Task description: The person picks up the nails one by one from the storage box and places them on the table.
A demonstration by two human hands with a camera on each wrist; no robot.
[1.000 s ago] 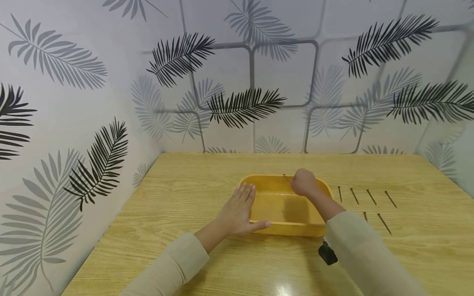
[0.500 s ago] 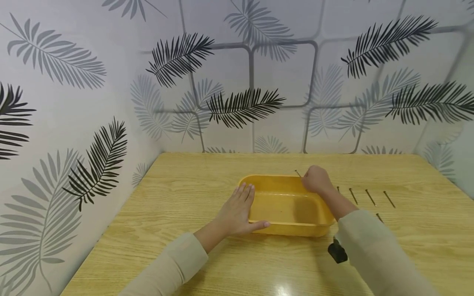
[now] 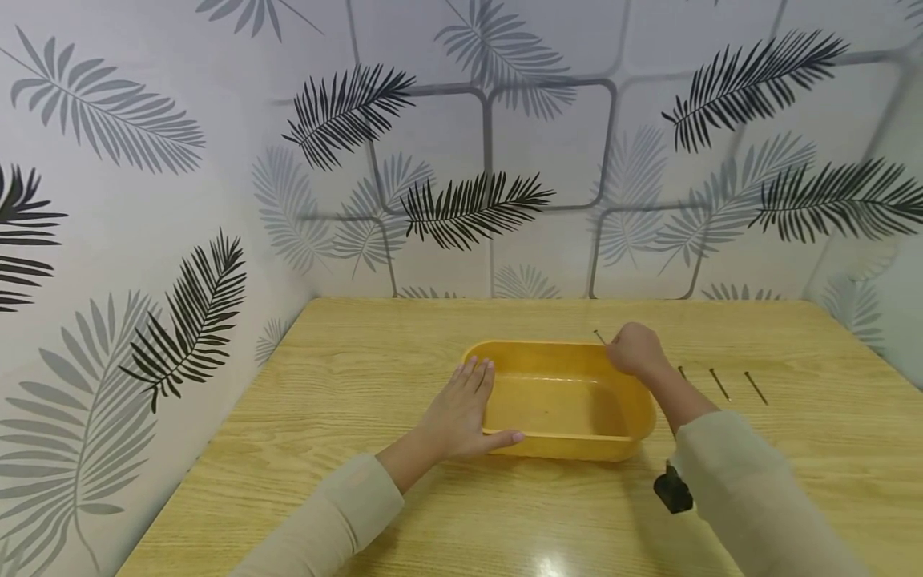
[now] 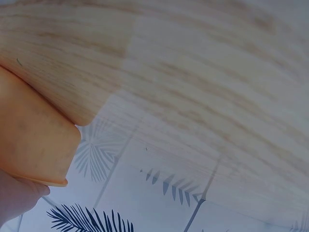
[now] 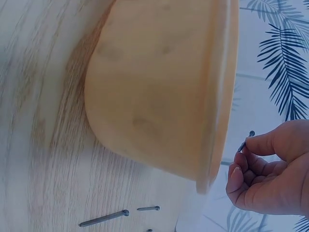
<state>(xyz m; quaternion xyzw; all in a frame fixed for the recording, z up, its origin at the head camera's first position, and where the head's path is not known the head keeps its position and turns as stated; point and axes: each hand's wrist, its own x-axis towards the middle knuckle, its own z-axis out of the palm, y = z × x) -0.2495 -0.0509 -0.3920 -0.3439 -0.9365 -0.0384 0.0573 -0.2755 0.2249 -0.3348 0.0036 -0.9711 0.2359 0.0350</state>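
A yellow plastic tub (image 3: 570,449) stands on the wooden table. My left hand (image 3: 457,413) rests on its left end, with straight fingers over the rim and the thumb along the front edge. Above the tub's back right corner, my right hand (image 3: 638,350) pinches a nail (image 3: 600,336) between thumb and fingertips. In the right wrist view, the nail's head and part of its shank (image 5: 249,136) stick out past the thumb. More nails (image 3: 719,385) lie spaced apart on the table to the right, partly hidden by my right forearm.
The table (image 3: 346,361) reaches back to a wall (image 3: 548,144) with a leaf pattern. A black device (image 3: 674,489) shows beside my right sleeve. In the right wrist view, nails (image 5: 104,218) lie close to the tub's end.
My right hand has moved to the right with the nail, from over the tub's back edge to its right corner. My forearm now covers more of the loose nails. The left hand stays put.
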